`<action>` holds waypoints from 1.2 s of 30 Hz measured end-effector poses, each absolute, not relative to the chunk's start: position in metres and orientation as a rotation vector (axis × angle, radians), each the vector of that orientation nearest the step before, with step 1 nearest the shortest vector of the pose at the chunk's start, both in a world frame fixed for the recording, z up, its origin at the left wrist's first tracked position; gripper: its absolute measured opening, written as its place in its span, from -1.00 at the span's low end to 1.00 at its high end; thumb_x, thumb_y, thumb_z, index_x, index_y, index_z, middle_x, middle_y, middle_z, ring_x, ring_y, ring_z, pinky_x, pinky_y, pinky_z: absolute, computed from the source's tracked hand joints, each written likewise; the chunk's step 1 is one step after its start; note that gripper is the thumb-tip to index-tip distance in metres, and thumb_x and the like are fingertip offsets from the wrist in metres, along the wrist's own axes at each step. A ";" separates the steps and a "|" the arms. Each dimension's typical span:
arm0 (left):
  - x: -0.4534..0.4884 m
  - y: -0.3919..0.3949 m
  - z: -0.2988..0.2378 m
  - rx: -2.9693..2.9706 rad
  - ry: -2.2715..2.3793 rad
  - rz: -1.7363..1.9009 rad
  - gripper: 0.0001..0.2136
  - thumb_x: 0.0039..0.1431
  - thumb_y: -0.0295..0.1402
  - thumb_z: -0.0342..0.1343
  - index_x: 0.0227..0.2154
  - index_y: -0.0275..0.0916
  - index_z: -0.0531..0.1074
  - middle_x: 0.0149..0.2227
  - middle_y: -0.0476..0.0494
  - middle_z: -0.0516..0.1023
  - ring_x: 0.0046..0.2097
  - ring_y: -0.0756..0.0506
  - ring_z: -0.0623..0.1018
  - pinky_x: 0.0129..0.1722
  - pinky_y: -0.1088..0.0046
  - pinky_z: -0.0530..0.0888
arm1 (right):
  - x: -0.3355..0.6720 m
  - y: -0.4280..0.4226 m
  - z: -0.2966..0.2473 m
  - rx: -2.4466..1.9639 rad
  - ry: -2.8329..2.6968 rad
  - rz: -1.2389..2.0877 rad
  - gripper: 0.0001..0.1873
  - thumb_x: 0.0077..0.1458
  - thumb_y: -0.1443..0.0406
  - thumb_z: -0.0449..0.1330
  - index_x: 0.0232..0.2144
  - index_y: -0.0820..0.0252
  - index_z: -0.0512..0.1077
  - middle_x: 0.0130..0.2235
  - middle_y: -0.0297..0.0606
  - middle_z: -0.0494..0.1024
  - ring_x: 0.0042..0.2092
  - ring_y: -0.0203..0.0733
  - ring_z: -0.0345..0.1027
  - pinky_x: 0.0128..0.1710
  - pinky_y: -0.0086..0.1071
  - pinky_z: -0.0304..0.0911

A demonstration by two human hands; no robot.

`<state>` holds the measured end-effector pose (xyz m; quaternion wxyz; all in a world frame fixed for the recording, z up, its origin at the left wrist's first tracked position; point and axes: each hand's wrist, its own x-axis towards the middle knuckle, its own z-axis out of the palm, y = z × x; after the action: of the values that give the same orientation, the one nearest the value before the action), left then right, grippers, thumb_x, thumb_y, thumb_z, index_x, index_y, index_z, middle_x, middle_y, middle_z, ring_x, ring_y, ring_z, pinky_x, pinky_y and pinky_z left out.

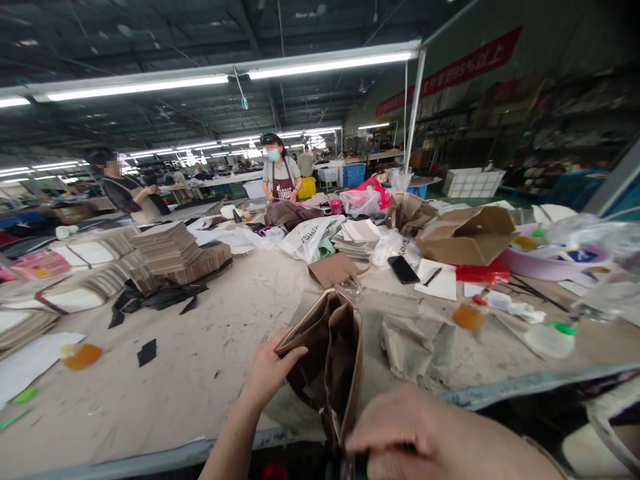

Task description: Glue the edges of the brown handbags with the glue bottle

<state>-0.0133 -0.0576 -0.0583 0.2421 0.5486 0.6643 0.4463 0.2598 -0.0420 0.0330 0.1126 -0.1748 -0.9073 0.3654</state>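
Observation:
A brown handbag (357,347) stands with its mouth spread at the table's near edge, showing a dark lining and a divider inside. My left hand (273,370) grips its left rim, the thumb inside and the fingers on the outer side. Close to the bag's near end, my right hand (400,433) is curled with its fingertips together; it is slightly blurred, and what it pinches is hidden. Just beyond the bag lies a flat brown piece (335,268) with a clear plastic loop. Crumpled grey-green cloth (420,343) lies right of the bag.
Stacked panels (165,247) and black scraps (150,300) lie on the left. Bottles of orange liquid (470,313) (80,355), a phone (403,270), a pen (433,276) and an open paper bag (465,233) are on the table. Two people stand across it.

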 end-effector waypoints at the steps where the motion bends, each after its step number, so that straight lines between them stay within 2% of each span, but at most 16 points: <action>1: -0.012 -0.058 -0.059 1.496 1.801 1.234 -0.69 0.04 -0.20 0.17 -0.15 -0.17 0.52 -0.15 -0.10 0.60 -0.07 -0.23 0.51 0.00 0.24 0.39 | 0.253 -0.029 0.038 -0.488 -2.617 0.986 -0.77 0.15 0.27 0.13 -0.14 -0.06 0.48 -0.21 -0.32 0.54 -0.21 -0.21 0.43 -0.24 -0.41 0.32; 3: -0.009 -0.058 -0.061 1.494 1.779 1.262 -0.69 0.06 -0.20 0.16 -0.14 -0.18 0.53 -0.15 -0.11 0.60 -0.07 -0.21 0.52 0.00 0.26 0.39 | 0.233 -0.002 0.042 -0.454 -2.577 0.738 -0.73 0.17 0.32 0.12 -0.08 0.05 0.45 -0.17 -0.23 0.52 -0.18 -0.21 0.42 -0.17 -0.38 0.29; 6: -0.006 -0.059 -0.063 1.507 1.746 1.291 -0.67 0.09 -0.21 0.14 -0.09 -0.19 0.50 -0.11 -0.12 0.58 -0.06 -0.19 0.51 0.01 0.27 0.38 | 0.198 0.034 0.035 -0.446 -2.700 0.365 -0.76 0.13 0.33 0.16 -0.12 0.15 0.45 -0.13 -0.17 0.49 -0.11 -0.16 0.38 -0.10 -0.34 0.25; 9: -0.005 -0.059 -0.064 1.527 1.722 1.307 -0.67 0.11 -0.22 0.13 -0.07 -0.18 0.49 -0.08 -0.12 0.57 -0.03 -0.18 0.50 0.02 0.29 0.37 | 0.174 0.055 0.023 -0.512 -2.854 0.116 -0.80 0.07 0.28 0.23 -0.21 0.20 0.47 -0.17 -0.17 0.50 -0.15 -0.12 0.41 -0.17 -0.35 0.27; 14: -0.004 -0.057 -0.066 1.539 1.754 1.312 -0.70 0.12 -0.23 0.12 -0.11 -0.20 0.51 -0.10 -0.12 0.58 -0.03 -0.19 0.50 0.02 0.28 0.37 | 0.168 0.066 0.015 -0.609 -2.957 -0.091 -0.83 0.04 0.22 0.24 -0.34 0.22 0.48 -0.27 -0.16 0.54 -0.24 -0.08 0.45 -0.30 -0.36 0.27; 18: -0.005 -0.057 -0.068 1.539 1.797 1.338 -0.73 0.13 -0.22 0.10 -0.15 -0.19 0.53 -0.12 -0.11 0.58 -0.05 -0.19 0.50 0.01 0.29 0.37 | 0.175 0.070 0.018 -0.717 -2.943 -0.142 -0.86 0.07 0.24 0.20 -0.40 0.20 0.48 -0.30 -0.15 0.56 -0.25 -0.08 0.46 -0.35 -0.39 0.25; 24: -0.004 -0.078 -0.068 1.496 1.809 1.292 -0.75 0.09 -0.21 0.13 -0.21 -0.17 0.55 -0.14 -0.12 0.59 -0.06 -0.21 0.51 -0.03 0.31 0.40 | 0.187 0.063 0.020 -0.714 -2.878 -0.037 -0.85 0.11 0.19 0.17 -0.38 0.13 0.47 -0.35 -0.24 0.58 -0.25 -0.13 0.45 -0.33 -0.42 0.20; 28: -0.002 -0.091 -0.070 1.401 1.887 1.287 -0.73 0.06 -0.17 0.15 -0.24 -0.19 0.56 -0.17 -0.12 0.60 -0.09 -0.23 0.52 -0.07 0.30 0.43 | 0.189 0.056 0.016 -0.714 -2.811 -0.005 -0.84 0.15 0.20 0.14 -0.36 0.15 0.45 -0.33 -0.22 0.57 -0.27 -0.15 0.44 -0.36 -0.42 0.16; 36: 0.003 -0.085 -0.069 1.402 1.914 1.256 -0.73 0.07 -0.16 0.14 -0.24 -0.20 0.56 -0.19 -0.12 0.59 -0.10 -0.23 0.51 -0.05 0.29 0.42 | 0.185 0.064 0.004 -0.833 -2.712 0.035 -0.85 0.12 0.17 0.18 -0.36 0.12 0.40 -0.32 -0.28 0.58 -0.25 -0.15 0.44 -0.38 -0.42 0.13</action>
<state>0.0028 -0.0845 -0.0691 0.2266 0.5086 0.6945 0.4558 0.1854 0.0642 0.0036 0.1518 -0.2903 -0.9448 0.0120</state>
